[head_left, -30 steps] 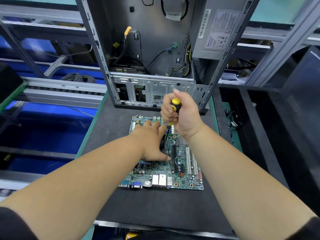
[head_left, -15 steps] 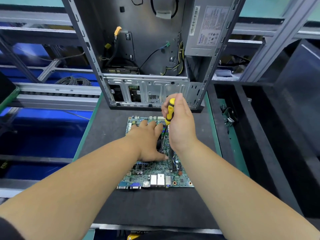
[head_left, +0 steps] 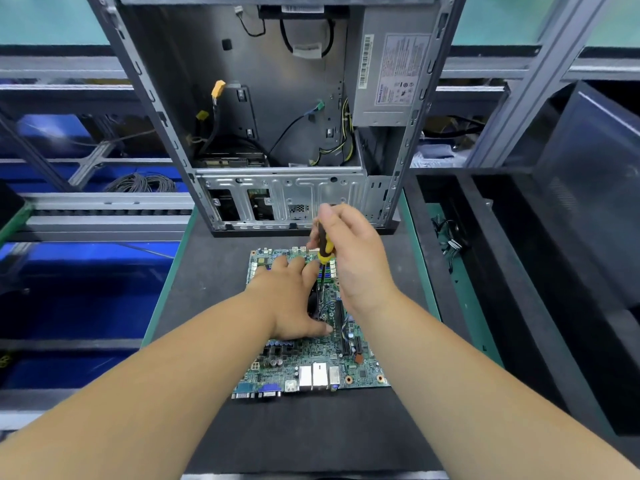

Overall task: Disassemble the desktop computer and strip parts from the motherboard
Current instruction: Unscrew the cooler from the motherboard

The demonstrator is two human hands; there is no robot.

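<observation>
**Screw removal on the board: driver upright, board pinned**

Right hand (head_left: 356, 261): grip closed around the handle of a yellow-and-black screwdriver (head_left: 323, 245), fingers wrapped high on it, thumb side toward the case. Shaft runs nearly straight down to the motherboard (head_left: 311, 365); the tip is hidden in the gap between the two hands, so I cannot tell whether it is seated in a screw head.

Left hand (head_left: 294, 299): grip flat and spread, holding nothing, palm pressed on the middle of the board with fingertips toward its far edge and thumb near a black slot. It appears to cover a dark part, probably the cooler; not clear.

The board lies flat on the dark mat of the table (head_left: 311, 438), about midway between the left and right edges, port side toward the near edge. Just beyond its far edge stands the opened computer case (head_left: 287, 188), power supply (head_left: 391, 77) and loose cables inside.

Judgement: one fastener is being worked loose. To do it well:
- keep the shaft square to the board, press down before turning, so the bit does not cam out and gouge traces;
- keep the left palm's weight on, or the board will twist on the mat;
- keep left fingers apart from the tip;
- lift the freed screw before it rolls among the components.
</observation>
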